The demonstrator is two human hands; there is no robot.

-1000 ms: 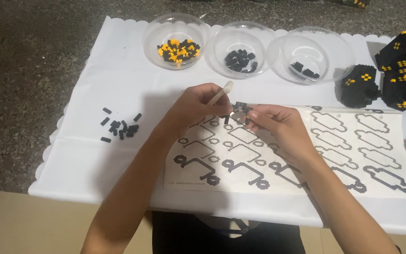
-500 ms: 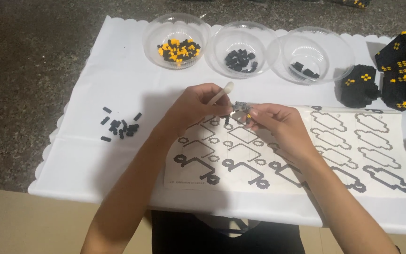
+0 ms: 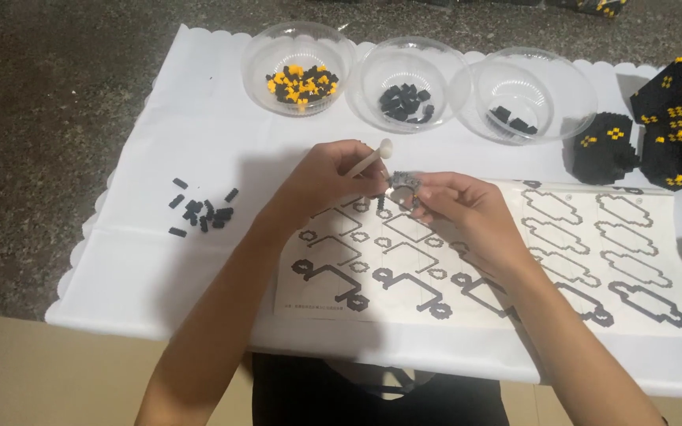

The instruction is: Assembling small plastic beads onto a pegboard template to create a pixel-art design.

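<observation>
Above the printed pattern sheet (image 3: 515, 260), the right hand (image 3: 459, 207) pinches a small grey-black block piece (image 3: 402, 184) at its fingertips; the left hand (image 3: 327, 177) grips a pale stick tool (image 3: 369, 160) touching it.

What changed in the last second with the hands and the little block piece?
Nothing visibly moved. The left hand still holds the pale stick tool, and the right hand still pinches the small block piece over the printed sheet. The loose black bricks and the three clear bowls are unchanged.
</observation>
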